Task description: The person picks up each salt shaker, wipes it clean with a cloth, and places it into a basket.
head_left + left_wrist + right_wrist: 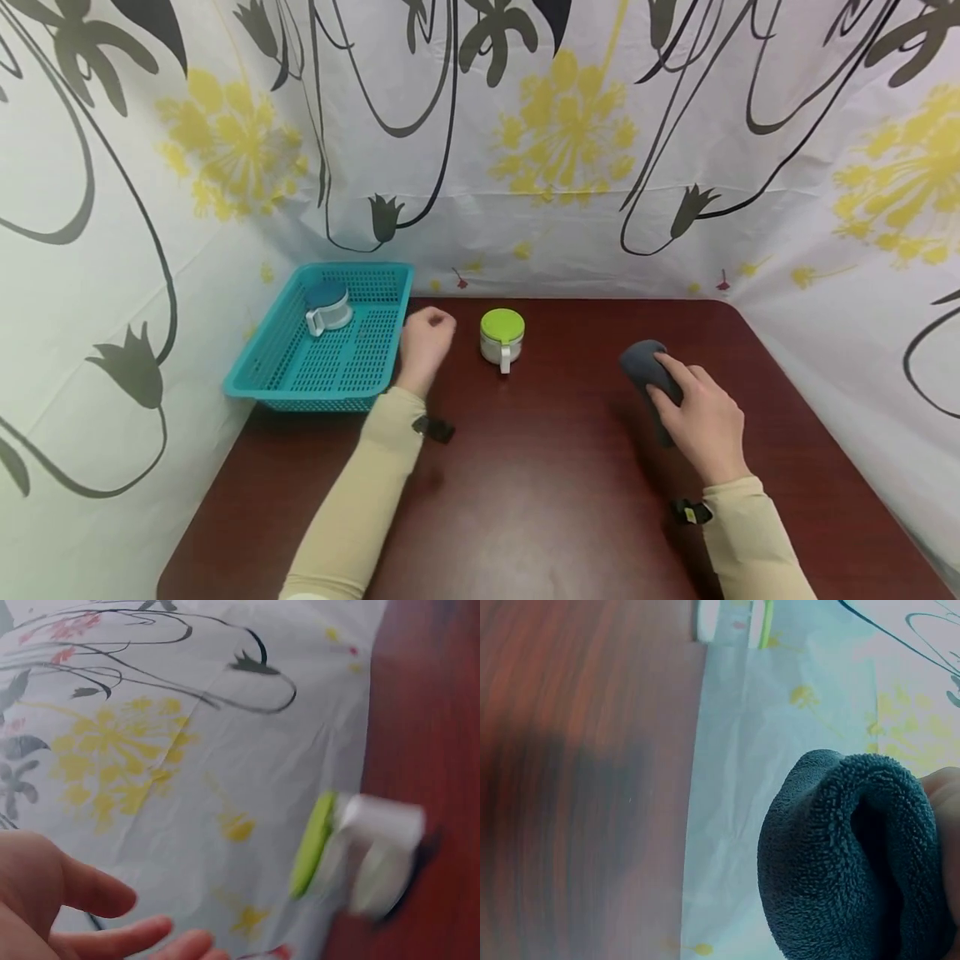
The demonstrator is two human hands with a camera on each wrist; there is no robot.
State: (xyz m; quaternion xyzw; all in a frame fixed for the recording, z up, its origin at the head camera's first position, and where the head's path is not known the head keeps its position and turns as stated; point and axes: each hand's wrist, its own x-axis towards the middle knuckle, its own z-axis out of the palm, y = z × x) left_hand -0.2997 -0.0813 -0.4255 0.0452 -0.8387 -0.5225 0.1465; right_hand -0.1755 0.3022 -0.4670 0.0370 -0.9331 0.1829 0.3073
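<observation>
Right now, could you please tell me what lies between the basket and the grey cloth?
In the head view, the left hand and the green-lidded jar show between the basket and the grey cloth.

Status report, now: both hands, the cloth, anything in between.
Right hand gripping dark cloth. Left hand empty, beside teal basket. Green-lidded jar upright on table, between the hands.
</observation>
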